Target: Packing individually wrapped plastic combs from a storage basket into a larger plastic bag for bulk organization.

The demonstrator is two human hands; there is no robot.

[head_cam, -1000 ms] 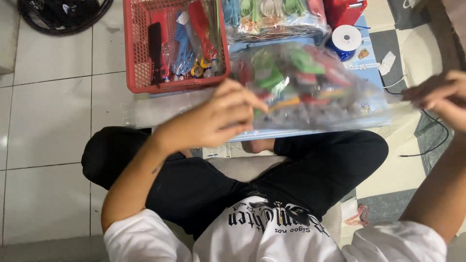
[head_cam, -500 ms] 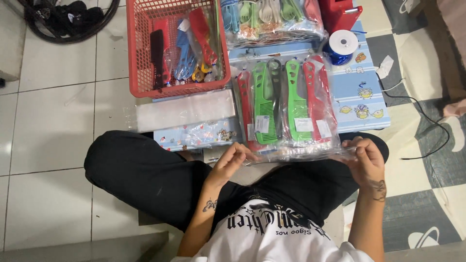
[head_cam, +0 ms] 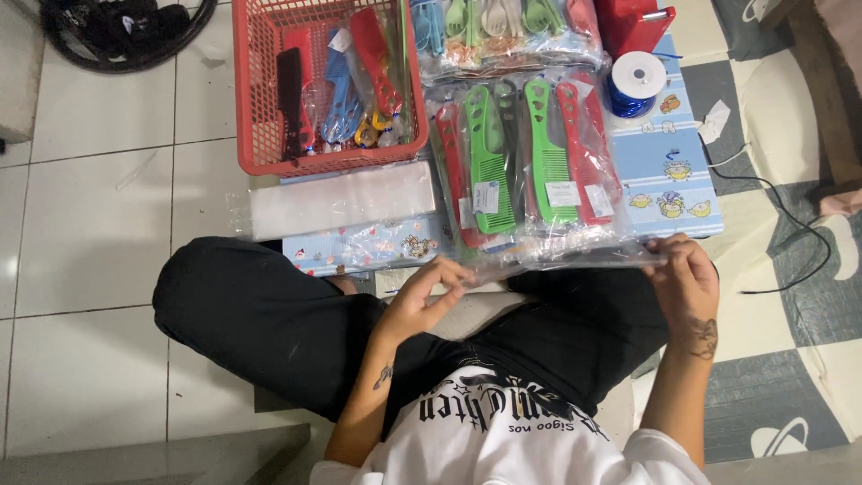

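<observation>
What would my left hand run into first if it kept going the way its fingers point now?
Likely the clear bag of combs: the left hand points up and right at the bag's near edge, fingertips already at it.

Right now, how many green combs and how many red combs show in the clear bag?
Green combs: 2
Red combs: 2
Total: 4 showing clearly in the bag; a darker one may hide behind.
</observation>
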